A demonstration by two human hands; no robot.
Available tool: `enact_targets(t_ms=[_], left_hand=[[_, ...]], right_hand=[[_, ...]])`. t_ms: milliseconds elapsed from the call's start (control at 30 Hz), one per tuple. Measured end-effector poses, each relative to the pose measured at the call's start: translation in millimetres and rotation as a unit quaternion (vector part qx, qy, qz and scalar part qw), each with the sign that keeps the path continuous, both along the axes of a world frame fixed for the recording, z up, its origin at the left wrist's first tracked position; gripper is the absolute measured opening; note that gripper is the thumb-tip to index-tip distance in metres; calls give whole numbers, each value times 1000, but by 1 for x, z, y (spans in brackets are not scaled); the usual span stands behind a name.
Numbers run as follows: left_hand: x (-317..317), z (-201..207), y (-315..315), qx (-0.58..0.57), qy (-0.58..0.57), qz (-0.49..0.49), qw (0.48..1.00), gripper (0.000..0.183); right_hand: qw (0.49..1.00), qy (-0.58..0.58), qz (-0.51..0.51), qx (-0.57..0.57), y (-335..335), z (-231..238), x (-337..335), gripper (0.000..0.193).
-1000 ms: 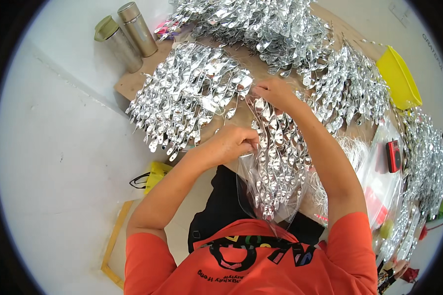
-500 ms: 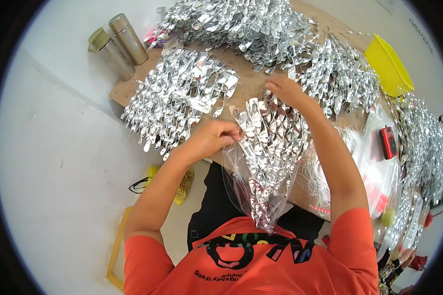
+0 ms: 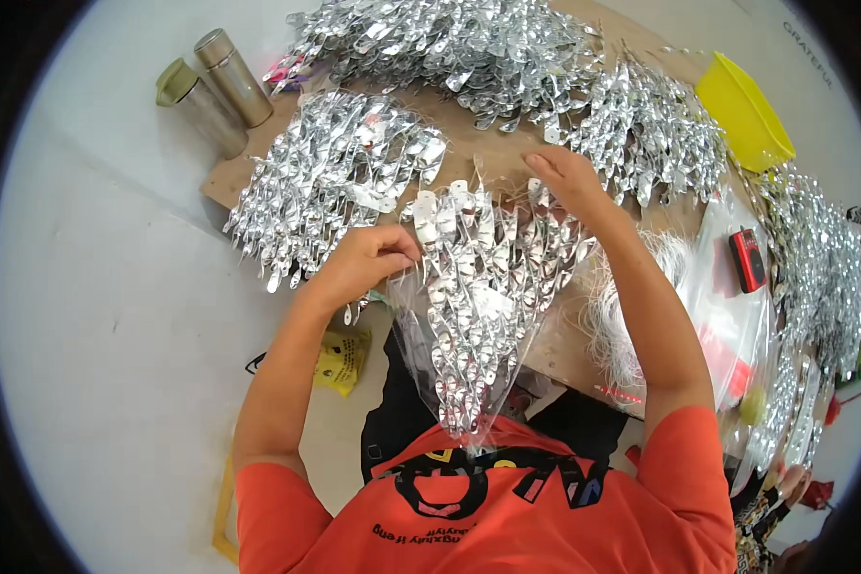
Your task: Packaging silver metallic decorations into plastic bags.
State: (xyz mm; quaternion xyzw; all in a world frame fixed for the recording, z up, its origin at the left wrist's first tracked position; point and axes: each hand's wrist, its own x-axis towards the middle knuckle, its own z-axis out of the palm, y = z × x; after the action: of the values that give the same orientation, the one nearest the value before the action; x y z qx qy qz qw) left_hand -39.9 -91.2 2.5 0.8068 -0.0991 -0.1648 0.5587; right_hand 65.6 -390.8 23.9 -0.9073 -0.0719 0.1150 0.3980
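The clear bag (image 3: 411, 330) is pulled left, toward the frame's middle. Its silver strips (image 3: 474, 287) are spread wider. The left hand (image 3: 365, 260) and right hand (image 3: 572, 182) are held farther apart.

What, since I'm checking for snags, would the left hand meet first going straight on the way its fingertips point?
Probably the silver strands partly inside the clear bag: they lie just right of the left hand, though depth is hard to judge.

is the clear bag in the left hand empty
Not empty: silver strands show through the clear bag, whose edge the left hand pinches.
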Motion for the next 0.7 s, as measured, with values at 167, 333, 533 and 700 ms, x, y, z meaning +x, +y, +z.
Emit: enact_targets(t_ms=[167, 333, 533, 700], left_hand=[[5, -1, -6, 20, -3, -14, 1000, 8], [-3, 3, 3, 31, -1, -18, 999, 7], [1, -3, 8, 17, -10, -9, 1000, 4], [-1, -3, 11, 25, 6, -2, 1000, 5]], right_hand=[[977, -142, 91, -132, -11, -37, 6, 37], [979, -125, 159, -4, 14, -16, -53, 34], [962, -259, -87, 12, -83, -24, -49, 25], [969, -210, -106, -80, -110, -56, -43, 30]])
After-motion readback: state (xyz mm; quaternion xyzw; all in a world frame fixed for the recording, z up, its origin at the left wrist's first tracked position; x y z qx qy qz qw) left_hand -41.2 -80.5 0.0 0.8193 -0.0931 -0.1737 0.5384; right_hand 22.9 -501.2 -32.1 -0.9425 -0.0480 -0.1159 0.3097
